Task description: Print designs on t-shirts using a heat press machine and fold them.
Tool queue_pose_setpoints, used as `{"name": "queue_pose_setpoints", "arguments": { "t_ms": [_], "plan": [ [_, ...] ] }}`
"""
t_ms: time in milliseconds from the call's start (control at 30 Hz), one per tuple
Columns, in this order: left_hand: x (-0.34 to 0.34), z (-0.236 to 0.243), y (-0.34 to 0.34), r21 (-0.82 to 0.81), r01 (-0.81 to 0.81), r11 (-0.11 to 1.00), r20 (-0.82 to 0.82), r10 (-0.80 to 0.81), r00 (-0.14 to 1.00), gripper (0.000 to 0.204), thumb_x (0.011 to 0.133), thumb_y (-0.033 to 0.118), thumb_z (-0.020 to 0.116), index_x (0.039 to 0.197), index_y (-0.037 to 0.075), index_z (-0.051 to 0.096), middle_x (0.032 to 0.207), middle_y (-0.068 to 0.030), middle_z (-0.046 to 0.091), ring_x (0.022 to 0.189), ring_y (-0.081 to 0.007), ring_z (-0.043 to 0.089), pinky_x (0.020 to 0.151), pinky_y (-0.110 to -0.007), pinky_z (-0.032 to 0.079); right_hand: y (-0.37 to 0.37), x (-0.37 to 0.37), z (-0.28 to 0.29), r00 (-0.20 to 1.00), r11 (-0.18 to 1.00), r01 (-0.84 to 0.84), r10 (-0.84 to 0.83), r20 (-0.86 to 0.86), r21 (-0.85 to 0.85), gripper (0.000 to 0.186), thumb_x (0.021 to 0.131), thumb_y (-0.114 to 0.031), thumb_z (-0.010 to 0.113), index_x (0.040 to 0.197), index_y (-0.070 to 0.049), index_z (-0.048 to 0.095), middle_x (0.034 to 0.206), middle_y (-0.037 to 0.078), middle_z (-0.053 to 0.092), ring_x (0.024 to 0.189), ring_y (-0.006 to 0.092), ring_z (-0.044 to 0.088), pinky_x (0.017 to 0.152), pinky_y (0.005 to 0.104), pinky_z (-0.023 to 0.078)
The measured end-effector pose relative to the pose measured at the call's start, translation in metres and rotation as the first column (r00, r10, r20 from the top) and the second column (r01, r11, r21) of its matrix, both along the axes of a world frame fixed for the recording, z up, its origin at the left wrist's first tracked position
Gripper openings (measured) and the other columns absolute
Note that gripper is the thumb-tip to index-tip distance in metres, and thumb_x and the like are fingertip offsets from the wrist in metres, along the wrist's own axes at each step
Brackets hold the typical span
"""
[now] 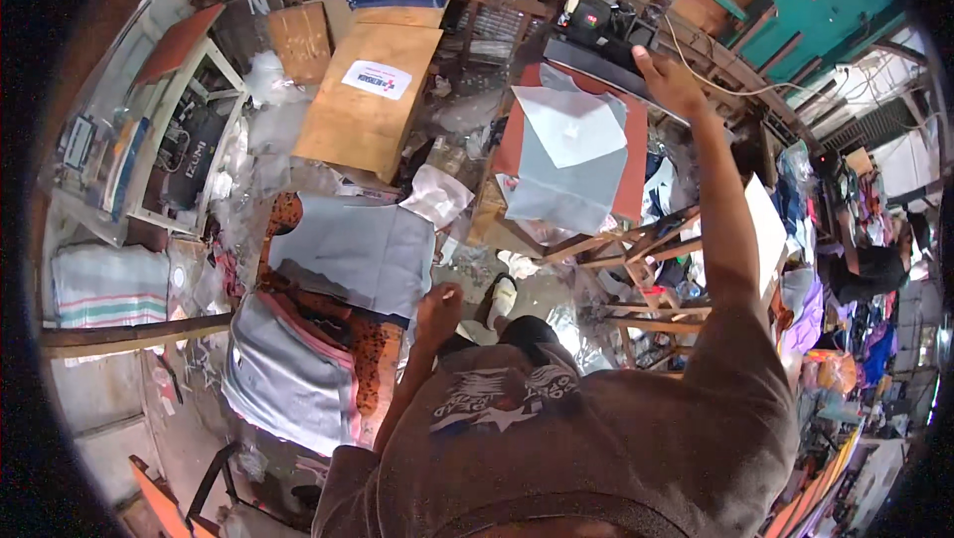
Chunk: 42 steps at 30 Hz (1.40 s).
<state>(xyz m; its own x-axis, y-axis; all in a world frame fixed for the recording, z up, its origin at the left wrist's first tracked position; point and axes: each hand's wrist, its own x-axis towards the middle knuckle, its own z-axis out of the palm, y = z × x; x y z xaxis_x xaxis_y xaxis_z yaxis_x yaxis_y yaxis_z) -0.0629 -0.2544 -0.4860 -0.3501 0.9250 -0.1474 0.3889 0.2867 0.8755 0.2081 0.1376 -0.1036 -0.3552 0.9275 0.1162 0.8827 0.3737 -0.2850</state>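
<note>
My right hand (668, 81) is at the front of a black heat press (596, 31), its fingers closed round the handle. Below it a red-brown pad (632, 165) bears a grey fabric panel (556, 200) with a white sheet (571, 131) on top. My left hand (440, 311) is down by my body with fingers curled; what is in them, if anything, is hidden. It is nearest a pale blue-grey fabric piece (353, 250) on an orange patterned board (378, 379), with a stack of grey and pink garments (283, 369) below.
A plywood board (358, 131) with a white label stands between a white-framed stand (214, 71) and the press. Wooden frames (636, 255) are at my right, plastic litters the floor. Another person (874, 270) in dark clothing is at the far right among piled cloth.
</note>
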Motion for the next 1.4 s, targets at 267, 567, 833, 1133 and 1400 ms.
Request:
{"name": "queue_pose_setpoints", "arguments": {
  "t_ms": [267, 567, 833, 1133, 1400],
  "plan": [
    [-0.005, 0.034, -0.003, 0.037, 0.071, 0.997, -0.100, -0.067, 0.993, 0.025, 0.092, 0.029, 0.058, 0.091, 0.006, 0.065, 0.089, -0.0184, 0.068, 0.086, -0.0392, 0.067, 0.072, -0.048, 0.052, -0.055, -0.020, -0.144, 0.914, 0.919, -0.395, 0.392, -0.101, -0.002, 0.027, 0.085, -0.020, 0.069, 0.110, -0.009, 0.071, 0.100, 0.014, 0.068, 0.086, 0.0285, 0.066, 0.078, 0.0386, 0.054],
    [0.034, 0.105, 0.115, 0.204, 0.213, 0.956, -0.268, -0.155, 0.951, 0.024, 0.093, 0.025, 0.058, 0.096, 0.003, 0.066, 0.090, -0.0191, 0.069, 0.082, -0.0376, 0.067, 0.073, -0.046, 0.052, -0.037, 0.004, -0.280, 0.938, 0.948, -0.305, 0.316, -0.143, 0.089, 0.025, 0.083, -0.022, 0.067, 0.104, -0.009, 0.070, 0.106, 0.012, 0.065, 0.102, 0.0338, 0.062, 0.088, 0.0444, 0.050],
    [0.093, 0.131, 0.287, 0.248, 0.315, 0.916, -0.361, -0.214, 0.908, 0.039, 0.090, 0.029, 0.063, 0.120, 0.005, 0.060, 0.118, -0.0148, 0.063, 0.113, -0.0351, 0.057, 0.094, -0.044, 0.043, 0.020, 0.009, -0.286, 0.876, 0.994, -0.111, 0.098, -0.471, 0.000, 0.011, 0.085, -0.018, 0.063, 0.087, -0.008, 0.066, 0.080, 0.015, 0.063, 0.076, 0.0348, 0.065, 0.067, 0.0396, 0.051],
    [0.099, 0.112, 0.367, -0.056, 0.417, 0.907, -0.755, -0.312, 0.577, 0.084, 0.086, 0.053, 0.061, 0.142, -0.005, 0.039, 0.149, -0.0188, 0.038, 0.138, -0.0378, 0.032, 0.117, -0.049, 0.019, 0.163, 0.099, -0.378, 0.979, 0.576, 0.012, 0.161, -0.128, 0.817, 0.040, 0.085, -0.035, 0.071, 0.111, -0.006, 0.066, 0.111, 0.018, 0.068, 0.101, 0.0293, 0.066, 0.093, 0.0437, 0.048],
    [0.092, 0.115, 0.365, 0.027, 0.462, 0.886, -0.763, -0.280, 0.582, 0.073, 0.086, 0.051, 0.062, 0.137, 0.001, 0.049, 0.145, -0.0172, 0.043, 0.137, -0.0364, 0.035, 0.114, -0.051, 0.021, 0.232, 0.303, -0.406, 0.547, 0.978, 0.121, -0.211, -0.810, -0.172, 0.031, 0.101, -0.024, 0.044, 0.120, -0.005, 0.060, 0.118, 0.015, 0.065, 0.105, 0.0257, 0.062, 0.092, 0.0378, 0.048]
  ]
}}
